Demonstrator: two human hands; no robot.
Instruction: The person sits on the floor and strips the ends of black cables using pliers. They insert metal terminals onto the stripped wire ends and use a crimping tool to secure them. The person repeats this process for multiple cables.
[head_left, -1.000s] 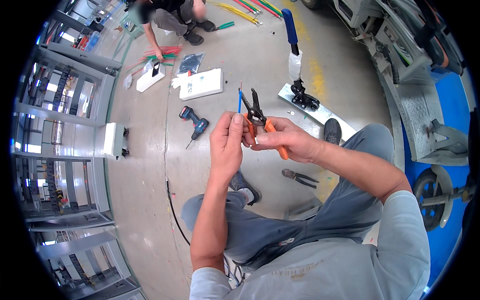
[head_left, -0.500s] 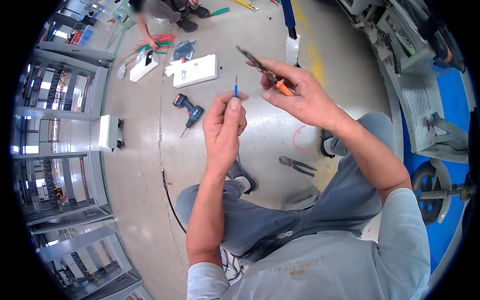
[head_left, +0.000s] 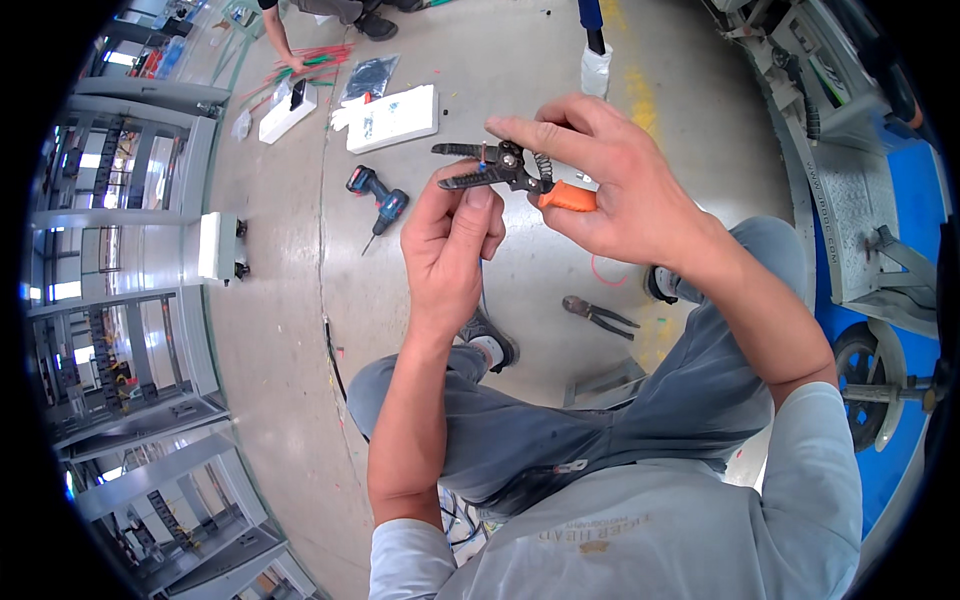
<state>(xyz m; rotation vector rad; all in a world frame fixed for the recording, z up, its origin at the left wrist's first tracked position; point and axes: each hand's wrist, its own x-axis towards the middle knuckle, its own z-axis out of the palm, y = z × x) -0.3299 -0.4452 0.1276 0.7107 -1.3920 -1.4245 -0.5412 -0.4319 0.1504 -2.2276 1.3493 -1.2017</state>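
Observation:
Between its thumb and fingers my left hand (head_left: 448, 240) pinches a thin blue wire (head_left: 484, 285), which trails down below the hand. My right hand (head_left: 640, 180) grips a wire stripper (head_left: 512, 165) with black jaws, a coiled spring and an orange handle. The tool's jaws are spread around the upper end of the wire, just above my left thumb and fingertips. Part of the handles is hidden behind my right fingers. Both hands are held up in front of my bent knees.
On the floor lie a cordless drill (head_left: 380, 205), dark-handled pliers (head_left: 600, 316), a white flat box (head_left: 395, 118) and a black cable (head_left: 332, 358). Another person's hand (head_left: 293, 62) touches red and green strips (head_left: 325, 65). Metal cabinets (head_left: 130, 215) line the left; a wheeled machine (head_left: 880, 270) stands right.
My right hand has turned the wire stripper level and brought it left and down, so its jaws now straddle the wire end. My left hand still pinches the wire.

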